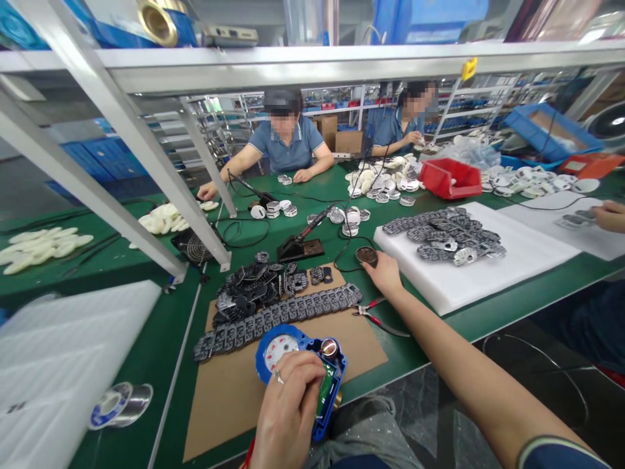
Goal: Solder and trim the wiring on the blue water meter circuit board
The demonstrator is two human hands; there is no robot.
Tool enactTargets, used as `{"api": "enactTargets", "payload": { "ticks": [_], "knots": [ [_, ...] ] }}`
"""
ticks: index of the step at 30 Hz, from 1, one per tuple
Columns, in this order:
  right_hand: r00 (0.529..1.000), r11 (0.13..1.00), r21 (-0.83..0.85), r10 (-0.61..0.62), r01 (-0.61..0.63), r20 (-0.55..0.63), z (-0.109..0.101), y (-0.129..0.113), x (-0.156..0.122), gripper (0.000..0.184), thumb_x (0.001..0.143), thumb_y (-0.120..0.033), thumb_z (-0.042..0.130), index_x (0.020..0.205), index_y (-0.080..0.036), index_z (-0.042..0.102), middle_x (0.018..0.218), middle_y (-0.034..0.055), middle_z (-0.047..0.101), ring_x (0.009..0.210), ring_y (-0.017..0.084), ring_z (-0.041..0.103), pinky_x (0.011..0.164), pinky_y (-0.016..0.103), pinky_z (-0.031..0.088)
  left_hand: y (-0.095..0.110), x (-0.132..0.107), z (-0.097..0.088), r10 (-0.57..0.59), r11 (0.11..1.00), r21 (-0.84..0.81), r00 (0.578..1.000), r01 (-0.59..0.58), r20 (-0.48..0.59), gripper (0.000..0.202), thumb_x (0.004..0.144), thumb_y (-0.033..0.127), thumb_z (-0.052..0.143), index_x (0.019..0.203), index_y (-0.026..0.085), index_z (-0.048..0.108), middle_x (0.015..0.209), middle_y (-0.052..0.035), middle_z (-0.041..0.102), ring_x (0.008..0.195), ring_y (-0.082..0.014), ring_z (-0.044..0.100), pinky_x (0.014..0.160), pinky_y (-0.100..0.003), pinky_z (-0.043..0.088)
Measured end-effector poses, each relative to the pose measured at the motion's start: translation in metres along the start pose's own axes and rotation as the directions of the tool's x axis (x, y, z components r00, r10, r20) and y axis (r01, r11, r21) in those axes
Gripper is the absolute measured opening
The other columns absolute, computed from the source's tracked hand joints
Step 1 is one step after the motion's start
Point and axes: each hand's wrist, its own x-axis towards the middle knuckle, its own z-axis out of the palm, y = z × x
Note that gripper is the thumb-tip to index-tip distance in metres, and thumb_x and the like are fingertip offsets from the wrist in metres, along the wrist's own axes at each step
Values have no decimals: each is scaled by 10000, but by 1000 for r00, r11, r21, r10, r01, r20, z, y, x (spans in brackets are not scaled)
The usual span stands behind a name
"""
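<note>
My left hand [289, 410] is closed round a blue fixture [312, 365] that carries a white round dial and a green circuit board, held at the near edge of a brown cardboard mat [234, 397]. My right hand [385, 272] reaches forward across the green table. Its fingers pinch a small dark round tin [366, 256]. Red-handled cutters [378, 317] lie just beside that wrist. A long row of dark circuit boards [278, 319] and a loose heap of them [254, 286] lie on the mat between my hands.
A soldering iron on its black stand [300, 244] sits behind the heap. White foam sheet [488, 257] with more boards lies right. A solder spool [120, 404] lies left. Two seated people work opposite; another person's hand [610, 215] is at far right. A red bin [452, 177] stands behind.
</note>
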Motion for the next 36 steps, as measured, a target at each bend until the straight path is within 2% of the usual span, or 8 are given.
{"api": "enactTargets", "payload": {
  "ticks": [4, 9, 13, 16, 23, 29, 32, 36],
  "knots": [
    [995, 997, 59, -63, 59, 82, 30, -32, 19, 405, 856, -218, 641, 1240, -158, 525, 1359, 121, 459, 1251, 295, 424, 1053, 541, 313, -4, 0, 0, 35, 999, -21, 999, -35, 2, 207, 834, 44, 527, 940, 214, 577, 935, -41, 656, 895, -152, 631, 815, -265, 521],
    [945, 974, 206, 19, -91, 327, 96, -84, 55, 278, 928, -307, 576, 1149, -140, 565, 1033, 60, 622, 832, 165, 632, 722, 341, 551, -3, 1, 2, -22, 997, -76, 1000, 22, 2, 241, 842, 32, 530, 997, 211, 570, 949, -36, 647, 908, -142, 616, 842, -263, 500],
    [901, 917, 293, 133, -270, 412, 136, -109, 77, 187, 941, -290, 558, 1029, -128, 596, 898, 27, 624, 679, 107, 607, 584, 242, 534, 1, 1, 3, -72, 993, -97, 997, 72, 0, 259, 843, 27, 535, 1029, 205, 564, 958, -28, 650, 923, -135, 612, 852, -263, 489],
    [918, 866, 387, 176, -315, 355, 143, -115, 81, 185, 947, -297, 547, 972, -119, 591, 804, 1, 604, 586, 81, 567, 510, 203, 493, 1, 1, 5, -112, 988, -102, 994, 112, -1, 260, 839, 35, 554, 1037, 203, 563, 956, -21, 650, 922, -129, 608, 858, -263, 482],
    [994, 805, 585, 108, -92, 8, 91, -109, 59, 155, 946, -356, 439, 1027, -231, 479, 776, -37, 560, 474, 60, 536, 404, 172, 351, 5, 3, 6, -179, 982, -54, 983, 181, 33, 249, 851, 79, 569, 1054, 224, 559, 946, 0, 653, 909, -121, 609, 859, -264, 472],
    [982, 638, 748, -79, 181, -170, 13, -106, -12, 147, 862, -352, 561, 923, -257, 468, 675, -56, 515, 430, 68, 494, 352, 188, 296, 12, 5, 4, -236, 971, 56, 970, 233, 52, 256, 861, 122, 573, 1084, 247, 555, 913, 19, 652, 869, -115, 610, 833, -261, 475],
    [978, 582, 788, -70, 201, -198, -23, -103, -55, 151, 839, -306, 593, 927, -265, 478, 638, -72, 515, 423, 75, 476, 356, 192, 299, 14, 3, 4, -232, 969, 98, 972, 228, 32, 268, 857, 130, 582, 1096, 246, 553, 919, 17, 653, 882, -118, 610, 854, -269, 475],
    [976, 542, 831, 82, 128, -203, -56, -91, -98, 81, 838, -241, 580, 896, -237, 523, 587, -65, 541, 420, 86, 486, 376, 194, 342, 15, -2, 7, -220, 969, 115, 976, 218, 4, 264, 853, 129, 587, 1094, 233, 557, 921, 9, 651, 888, -122, 609, 863, -276, 477]
  ]
}}
